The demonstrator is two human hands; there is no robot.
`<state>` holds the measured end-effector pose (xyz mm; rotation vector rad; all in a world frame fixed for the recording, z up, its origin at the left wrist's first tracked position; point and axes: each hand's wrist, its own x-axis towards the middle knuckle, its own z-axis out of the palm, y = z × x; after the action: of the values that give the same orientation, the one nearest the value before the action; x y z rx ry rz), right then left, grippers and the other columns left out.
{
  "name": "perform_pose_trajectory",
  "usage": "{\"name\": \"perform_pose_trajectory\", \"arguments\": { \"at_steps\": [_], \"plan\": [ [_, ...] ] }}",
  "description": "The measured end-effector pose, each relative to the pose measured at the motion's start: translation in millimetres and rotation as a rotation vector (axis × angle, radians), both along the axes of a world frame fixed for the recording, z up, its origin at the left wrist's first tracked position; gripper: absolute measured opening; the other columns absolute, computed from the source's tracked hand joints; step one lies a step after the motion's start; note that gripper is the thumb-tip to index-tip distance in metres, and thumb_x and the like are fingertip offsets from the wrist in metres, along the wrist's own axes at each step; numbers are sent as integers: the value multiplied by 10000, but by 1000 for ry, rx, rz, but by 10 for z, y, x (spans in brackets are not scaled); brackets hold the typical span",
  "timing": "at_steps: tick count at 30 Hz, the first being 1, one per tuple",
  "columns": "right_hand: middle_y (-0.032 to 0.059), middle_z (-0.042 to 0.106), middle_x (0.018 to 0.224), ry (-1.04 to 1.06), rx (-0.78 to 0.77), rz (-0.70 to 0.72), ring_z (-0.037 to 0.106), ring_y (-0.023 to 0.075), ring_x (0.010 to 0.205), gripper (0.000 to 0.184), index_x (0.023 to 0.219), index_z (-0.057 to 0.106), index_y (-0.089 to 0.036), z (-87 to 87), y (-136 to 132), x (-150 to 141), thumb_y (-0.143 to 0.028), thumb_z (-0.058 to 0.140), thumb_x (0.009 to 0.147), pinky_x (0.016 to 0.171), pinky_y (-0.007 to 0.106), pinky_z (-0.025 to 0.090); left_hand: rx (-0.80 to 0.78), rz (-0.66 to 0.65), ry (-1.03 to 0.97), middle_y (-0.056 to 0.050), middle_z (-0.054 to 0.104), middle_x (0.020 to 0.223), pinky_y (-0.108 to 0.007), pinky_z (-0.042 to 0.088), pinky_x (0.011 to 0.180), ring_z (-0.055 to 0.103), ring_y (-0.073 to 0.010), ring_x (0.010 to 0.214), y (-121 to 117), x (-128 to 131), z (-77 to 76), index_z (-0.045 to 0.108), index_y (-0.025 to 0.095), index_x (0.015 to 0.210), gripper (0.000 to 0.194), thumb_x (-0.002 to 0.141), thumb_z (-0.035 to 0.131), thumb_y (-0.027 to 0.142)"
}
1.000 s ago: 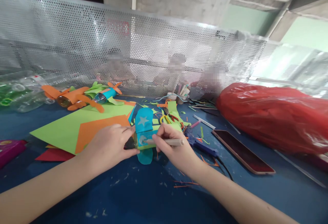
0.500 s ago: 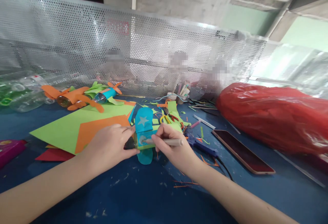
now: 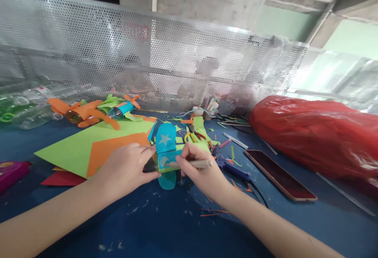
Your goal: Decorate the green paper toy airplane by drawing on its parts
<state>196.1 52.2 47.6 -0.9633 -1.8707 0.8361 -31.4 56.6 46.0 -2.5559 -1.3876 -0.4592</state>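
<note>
Gripping a pale pen [image 3: 203, 164] in the right hand [image 3: 196, 157], with fingers and thumb pinched close and the tip at a whitish mark on blue paper. Clasping the neck end of a paper-covered bottle [image 3: 164, 159] between the thumb and fingers of the left hand [image 3: 130, 165], near the centre of the frame. Fitted with rounded blue flaps above and below, and marked with a white star on the upper flap [image 3: 165, 137].

Spread left of centre, beyond the left hand: a green sheet [image 3: 71, 148] and an orange sheet [image 3: 102, 152]. Lying right of the right hand: a corded blue tool [image 3: 234, 169], then a phone [image 3: 280, 175] on the blue table [image 3: 159, 226]. Bulging at the right edge: a red plastic bag [image 3: 310, 132]. Grouped at middle left: an orange-winged bottle [image 3: 88, 110], a blue-wrapped bottle [image 3: 125, 107] and clear bottles [image 3: 35, 118]. Stretching across the upper frame: a perforated screen [image 3: 88, 45], with blurred people visible behind.
</note>
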Motion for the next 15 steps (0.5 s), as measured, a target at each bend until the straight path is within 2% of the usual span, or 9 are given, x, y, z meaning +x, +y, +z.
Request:
{"name": "perform_pose_trajectory", "arguments": {
  "at_steps": [9,15],
  "plan": [
    [-57,503,594,11,19,-14,454,128,542,259,715,447,-253,-3,5,-2,-301,590,925,543,272,374,-16,-17,-46,-68,763,879,-382,542,702,731,-313,850,10,-16,-19,685,211,926,215,865,762,403],
    [-57,510,592,26,29,-34,469,128,540,274,717,437,-254,18,-15,-3,-320,603,925,547,278,381,-56,13,-13,-73,771,912,-403,546,723,733,-329,879,-24,18,38,695,196,982,220,879,771,374]
  ]
}}
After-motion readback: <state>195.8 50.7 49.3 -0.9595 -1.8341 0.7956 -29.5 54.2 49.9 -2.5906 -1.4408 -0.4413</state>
